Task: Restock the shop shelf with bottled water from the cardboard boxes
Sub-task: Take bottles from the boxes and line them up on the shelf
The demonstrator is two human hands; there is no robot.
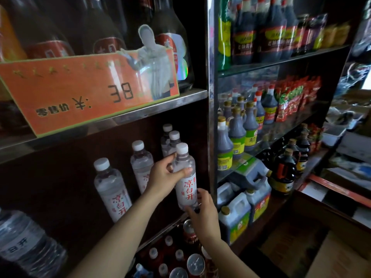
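A clear water bottle (185, 177) with a white cap and red characters stands upright at the front right of the dark shelf (160, 231). My left hand (165, 175) grips its upper body, thumb across the front. My right hand (202, 213) holds its base from below and the right. Behind it stand two more bottles (170, 141). To the left are another bottle (141, 163) and one nearer the front (111, 187). A cardboard box (313, 251) lies on the floor at the lower right.
A large water jug (24, 243) sits at the far left of the same shelf. An orange price sign (80, 91) hangs on the shelf above. Cans and small bottles (180, 261) fill the level below. The right unit holds sauce bottles (241, 133) and jugs (234, 219).
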